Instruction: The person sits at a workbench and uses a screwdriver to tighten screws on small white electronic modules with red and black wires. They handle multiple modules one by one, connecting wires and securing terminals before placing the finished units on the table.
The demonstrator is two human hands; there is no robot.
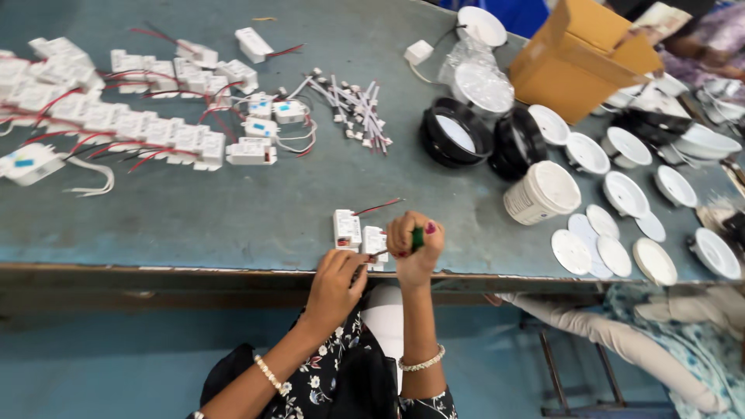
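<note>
We are looking through one camera only, worn on the person's head, and it is facing steeply down and forward over the near edge of the blue worktable [233,225]. It is sitting close above the left hand [335,281] and the right hand [415,247], which are appearing low in the centre, with the lap just under them. The far side of the table is reaching the top border, where a cardboard box [578,62] is standing at the upper right. No second view is sharing this scene.
</note>
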